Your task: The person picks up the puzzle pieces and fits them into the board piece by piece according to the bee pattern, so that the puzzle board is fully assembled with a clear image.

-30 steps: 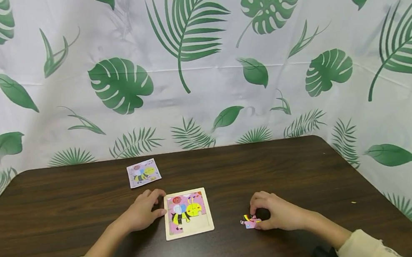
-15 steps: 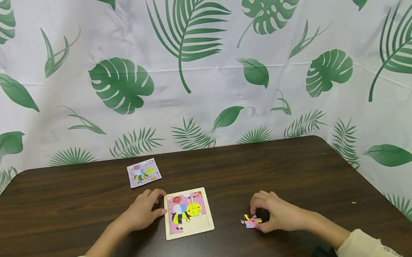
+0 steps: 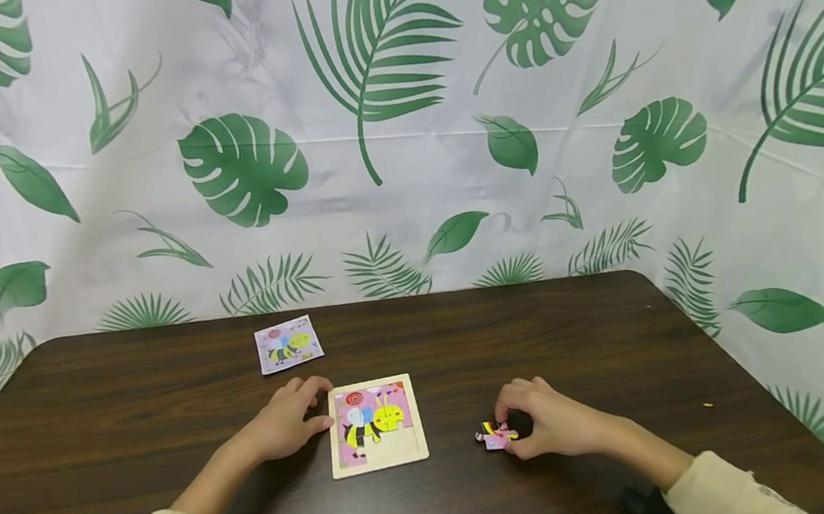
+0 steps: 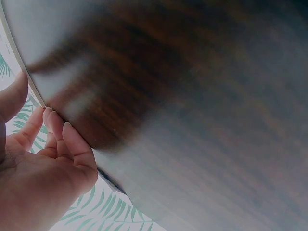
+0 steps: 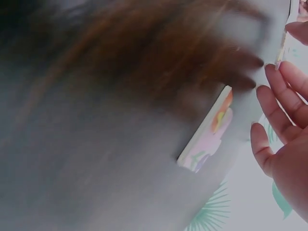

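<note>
In the head view, a square wooden puzzle board [image 3: 380, 467] lies on the table with a partly filled bee picture; bare wood shows at its lower right. My left hand [image 3: 287, 419] touches the board's left edge with thumb and index finger, the other fingers loosely bent. To the right of the board, my right hand [image 3: 553, 420] pinches a pink, yellow and black puzzle piece [image 3: 499, 440] between thumb and fingers. Behind those fingers, in the right wrist view, another pink puzzle piece [image 5: 211, 132] lies on the table; in the head view it is hidden.
A small card [image 3: 288, 345] printed with the same bee picture lies behind the board. The dark wood table [image 3: 579, 340] meets a white cloth with green leaves [image 3: 407, 207] at its back edge. A tiny pale speck [image 3: 708, 405] is at the right.
My right hand has shifted slightly left and away from me, carrying the puzzle piece with it. The left hand, board and card have stayed in place.
</note>
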A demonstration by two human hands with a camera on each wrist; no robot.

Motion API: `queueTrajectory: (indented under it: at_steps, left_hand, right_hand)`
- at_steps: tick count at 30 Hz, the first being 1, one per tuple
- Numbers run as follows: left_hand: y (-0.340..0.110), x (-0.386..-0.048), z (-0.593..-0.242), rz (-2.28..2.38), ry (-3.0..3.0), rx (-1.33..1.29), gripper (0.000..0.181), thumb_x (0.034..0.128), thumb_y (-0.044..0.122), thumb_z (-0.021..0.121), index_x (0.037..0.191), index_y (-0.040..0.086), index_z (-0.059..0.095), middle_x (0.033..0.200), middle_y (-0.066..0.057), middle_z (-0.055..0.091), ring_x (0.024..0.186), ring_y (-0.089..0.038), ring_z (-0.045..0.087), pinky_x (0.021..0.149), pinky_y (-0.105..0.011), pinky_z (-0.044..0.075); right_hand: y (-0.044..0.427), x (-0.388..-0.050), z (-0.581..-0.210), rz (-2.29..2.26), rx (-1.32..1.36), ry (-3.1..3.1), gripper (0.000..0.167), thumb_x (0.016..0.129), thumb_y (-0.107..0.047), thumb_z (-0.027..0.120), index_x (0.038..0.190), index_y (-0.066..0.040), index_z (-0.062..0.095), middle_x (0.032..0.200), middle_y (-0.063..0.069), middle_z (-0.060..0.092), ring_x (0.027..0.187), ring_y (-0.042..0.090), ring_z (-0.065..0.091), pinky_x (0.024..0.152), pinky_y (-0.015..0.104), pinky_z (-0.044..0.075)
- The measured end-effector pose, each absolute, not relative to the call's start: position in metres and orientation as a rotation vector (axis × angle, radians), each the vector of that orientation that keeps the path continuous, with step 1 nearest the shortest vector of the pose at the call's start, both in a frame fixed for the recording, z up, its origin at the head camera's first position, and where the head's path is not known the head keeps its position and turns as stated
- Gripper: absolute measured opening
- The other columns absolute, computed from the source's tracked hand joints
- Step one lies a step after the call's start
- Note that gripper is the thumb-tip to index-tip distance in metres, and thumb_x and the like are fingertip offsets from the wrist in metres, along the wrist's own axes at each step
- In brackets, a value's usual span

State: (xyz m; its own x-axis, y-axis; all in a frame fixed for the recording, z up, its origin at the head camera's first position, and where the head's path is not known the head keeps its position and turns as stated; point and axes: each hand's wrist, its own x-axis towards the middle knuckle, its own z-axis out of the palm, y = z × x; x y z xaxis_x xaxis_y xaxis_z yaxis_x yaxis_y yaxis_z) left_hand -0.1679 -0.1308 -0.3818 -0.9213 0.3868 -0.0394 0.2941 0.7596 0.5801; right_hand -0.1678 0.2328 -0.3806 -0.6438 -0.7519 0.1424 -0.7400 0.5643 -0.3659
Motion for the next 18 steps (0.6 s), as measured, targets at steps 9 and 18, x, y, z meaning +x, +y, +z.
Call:
queueTrajectory:
  at_steps: [9,18]
  left_hand:
    - [-0.131,-0.167,-0.382,0.879,2.799,0.537,0.035,0.0845,0.014,0.065,0.115,0.006,0.049,0.091,-0.008,0.046,0.088,-0.026,0.045,0.075,-0.044,0.039]
    - [-0.130,-0.170,-0.384,0.877,2.797,0.540,0.036,0.0847,0.016,0.065,0.116,0.007,0.049,0.092,-0.008,0.047,0.088,-0.026,0.045,0.074,-0.044,0.040]
  right_hand:
    - [0.220,-0.170,-0.376,-0.632,-1.259,2.723,0.022,0.073,-0.017,0.071,0.087,-0.017,0.055,0.087,-0.013,0.050,0.082,0.007,0.048,0.076,0.032,0.029]
    - [0.202,-0.174,-0.374,-0.635,-1.291,2.694,0.020,0.074,-0.016,0.071,0.087,-0.015,0.055,0.087,-0.012,0.051,0.082,0.007,0.048,0.077,0.033,0.028]
